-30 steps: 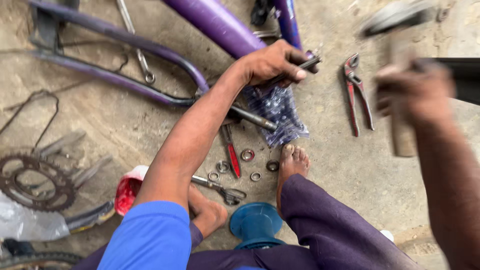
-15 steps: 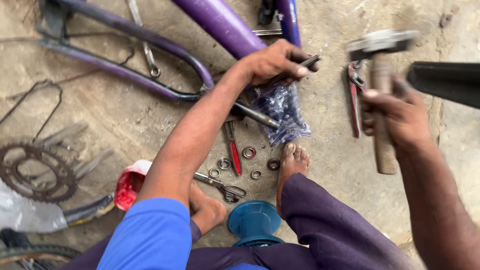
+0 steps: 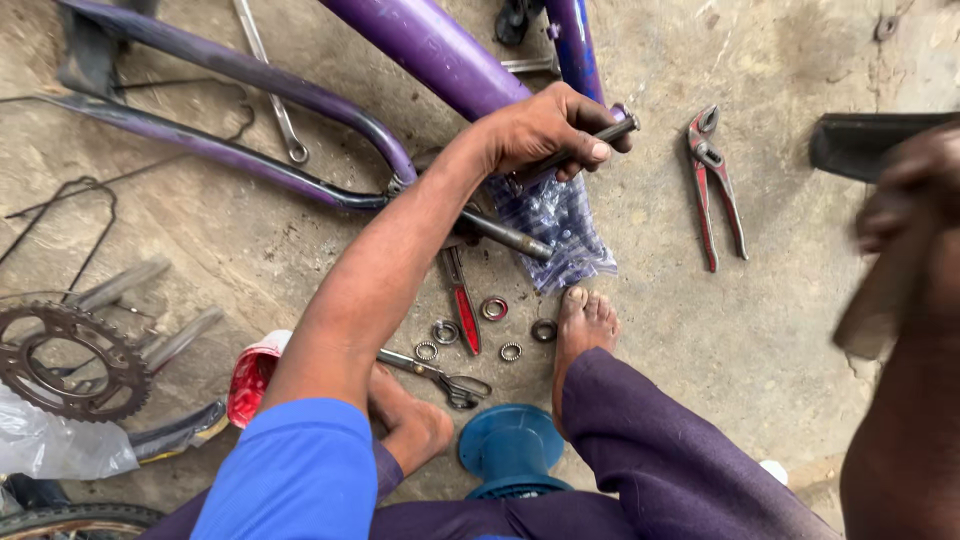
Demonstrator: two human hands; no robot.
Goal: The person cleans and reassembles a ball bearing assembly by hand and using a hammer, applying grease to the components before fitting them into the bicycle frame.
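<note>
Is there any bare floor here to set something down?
Yes: the concrete between the red-handled pliers, the foot and the blurred right hand, and left of the purple bike frame. It is crowded by the rings and blue hub near the left hand.

Red-handled pliers (image 3: 717,190) lie on the concrete floor (image 3: 780,330) — bearing rings (image 3: 494,309) nearby; a toothed chainring (image 3: 65,362) sits left, a blue hub (image 3: 512,452) below.

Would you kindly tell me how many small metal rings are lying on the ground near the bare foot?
4: the reddish ring, one left of the red-handled tool, one below it, one right of the tool. A fifth, darker one touches the toes; others may be hidden.
</note>
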